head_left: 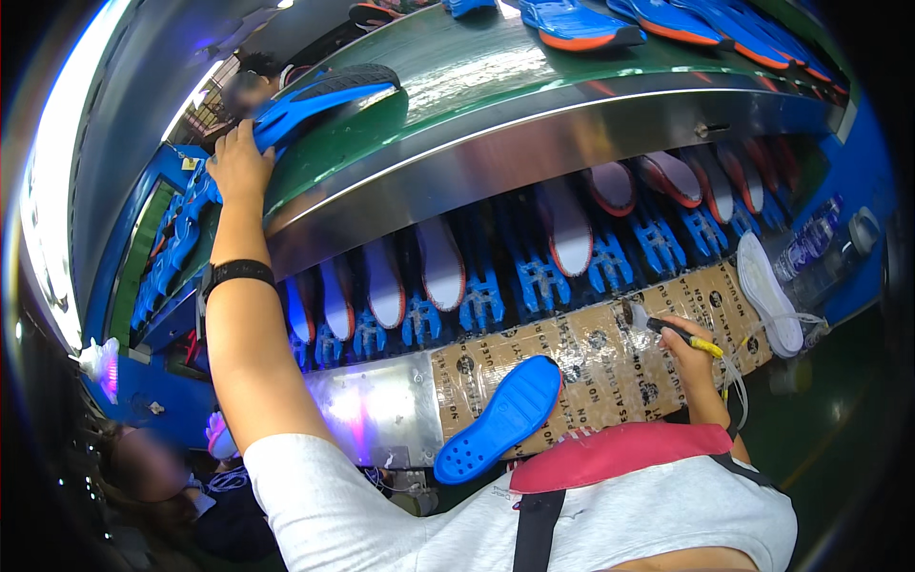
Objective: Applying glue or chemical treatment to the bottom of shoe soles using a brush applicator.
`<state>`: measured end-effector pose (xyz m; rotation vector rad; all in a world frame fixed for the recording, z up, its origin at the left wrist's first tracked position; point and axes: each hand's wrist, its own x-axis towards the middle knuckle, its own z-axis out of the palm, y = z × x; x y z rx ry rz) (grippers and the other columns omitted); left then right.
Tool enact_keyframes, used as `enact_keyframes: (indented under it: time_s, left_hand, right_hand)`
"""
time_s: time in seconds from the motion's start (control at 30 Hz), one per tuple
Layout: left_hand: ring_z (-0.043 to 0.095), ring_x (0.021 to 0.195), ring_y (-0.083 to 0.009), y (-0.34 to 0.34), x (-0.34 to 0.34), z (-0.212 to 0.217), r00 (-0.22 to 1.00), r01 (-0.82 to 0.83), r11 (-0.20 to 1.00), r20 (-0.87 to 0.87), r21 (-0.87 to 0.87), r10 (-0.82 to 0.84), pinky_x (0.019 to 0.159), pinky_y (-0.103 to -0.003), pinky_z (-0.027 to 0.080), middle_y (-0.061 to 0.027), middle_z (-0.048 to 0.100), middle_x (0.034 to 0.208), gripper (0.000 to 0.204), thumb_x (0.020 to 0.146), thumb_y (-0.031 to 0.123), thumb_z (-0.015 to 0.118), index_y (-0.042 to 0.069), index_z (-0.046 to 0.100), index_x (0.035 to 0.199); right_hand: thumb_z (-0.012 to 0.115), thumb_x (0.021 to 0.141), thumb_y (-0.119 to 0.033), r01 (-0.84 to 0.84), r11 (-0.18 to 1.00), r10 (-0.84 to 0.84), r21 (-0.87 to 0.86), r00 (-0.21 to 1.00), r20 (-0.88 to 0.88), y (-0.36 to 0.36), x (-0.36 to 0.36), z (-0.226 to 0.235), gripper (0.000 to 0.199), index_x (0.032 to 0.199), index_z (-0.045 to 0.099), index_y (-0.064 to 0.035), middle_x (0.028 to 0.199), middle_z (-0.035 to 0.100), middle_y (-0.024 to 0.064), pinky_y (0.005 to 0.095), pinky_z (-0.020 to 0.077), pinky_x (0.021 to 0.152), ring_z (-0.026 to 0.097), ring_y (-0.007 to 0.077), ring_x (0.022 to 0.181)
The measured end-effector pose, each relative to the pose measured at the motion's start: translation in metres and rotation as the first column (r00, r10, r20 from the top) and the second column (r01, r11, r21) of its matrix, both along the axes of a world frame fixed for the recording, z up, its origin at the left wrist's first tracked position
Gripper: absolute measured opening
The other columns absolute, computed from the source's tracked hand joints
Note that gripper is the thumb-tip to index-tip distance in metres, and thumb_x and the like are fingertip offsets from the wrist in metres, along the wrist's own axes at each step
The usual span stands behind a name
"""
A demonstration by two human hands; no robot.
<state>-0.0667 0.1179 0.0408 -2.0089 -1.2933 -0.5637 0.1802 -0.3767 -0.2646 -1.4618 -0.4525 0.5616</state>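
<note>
My left hand (240, 164) reaches far up to the left and grips the near end of a blue shoe sole (324, 103) with a black tread, over the green conveyor belt (448, 62). My right hand (694, 355) is closed round a brush (672, 329) with a dark handle and a yellow end, and a thin pale tube hangs beside it. The bristle end is over the cardboard-covered ledge (610, 367). Between my arms, another blue sole (500, 419) lies at the near edge of that ledge, touching neither hand.
Below the belt, a shelf holds a row of pale soles (443, 262) with red rims and several blue ones (543, 272). A white sole-shaped piece (767, 296) and clear bottles (810, 253) stand at right. More blue soles (581, 24) lie on the belt. People (143, 467) are at left.
</note>
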Motion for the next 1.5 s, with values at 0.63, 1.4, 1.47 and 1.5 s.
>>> enact_keyframes:
  time_s: [0.63, 1.4, 1.47, 1.5]
  left_hand:
    - [0.057, 0.091, -0.0261, 0.093, -0.07, 0.029, 0.375, 0.389, 0.793, 0.867, -0.469, 0.328, 0.085, -0.052, 0.038, -0.0096, 0.059, 0.104, 0.055, 0.08, 0.049, 0.05, 0.013, 0.054, 0.122]
    - [0.025, 0.13, -0.0391, 0.086, -0.156, -0.008, 0.936, -0.268, 0.907, 0.135, -0.325, 0.325, 0.099, -0.057, 0.027, -0.0143, 0.028, 0.142, 0.074, 0.077, 0.042, 0.061, 0.024, 0.025, 0.139]
    - [0.025, 0.129, -0.0398, 0.094, -0.152, -0.005, 0.945, -0.257, 0.911, 0.114, -0.322, 0.307, 0.099, -0.058, 0.027, -0.0148, 0.028, 0.142, 0.076, 0.076, 0.043, 0.062, 0.026, 0.024, 0.139]
    - [0.025, 0.13, -0.0399, 0.098, -0.149, -0.003, 0.95, -0.248, 0.91, 0.1, -0.333, 0.296, 0.099, -0.058, 0.026, -0.0154, 0.028, 0.142, 0.079, 0.075, 0.047, 0.063, 0.027, 0.022, 0.14]
  right_hand:
    - [0.065, 0.076, -0.008, -0.091, 0.995, 0.091, -0.041, 0.996, 0.003, 0.035, 0.012, -0.006, 0.026, 0.099, 0.063, 0.0037, 0.082, 0.064, 0.0067, 0.0221, 0.0454, 0.064, 0.058, 0.0106, 0.069]
    - [0.063, 0.077, -0.01, -0.028, 0.995, 0.052, -0.101, 0.967, 0.251, 0.046, -0.019, 0.039, 0.026, 0.098, 0.062, 0.0043, 0.073, 0.061, 0.0045, 0.0219, 0.0443, 0.061, 0.056, 0.0104, 0.064]
    - [0.063, 0.077, -0.011, -0.002, 0.996, 0.027, -0.092, 0.964, 0.264, 0.048, -0.024, 0.043, 0.026, 0.098, 0.063, 0.0041, 0.072, 0.061, 0.0045, 0.0217, 0.0442, 0.061, 0.056, 0.0105, 0.064]
    - [0.063, 0.077, -0.011, 0.018, 0.996, 0.006, -0.085, 0.963, 0.271, 0.049, -0.025, 0.045, 0.026, 0.098, 0.063, 0.0039, 0.072, 0.061, 0.0045, 0.0214, 0.044, 0.06, 0.056, 0.0105, 0.064]
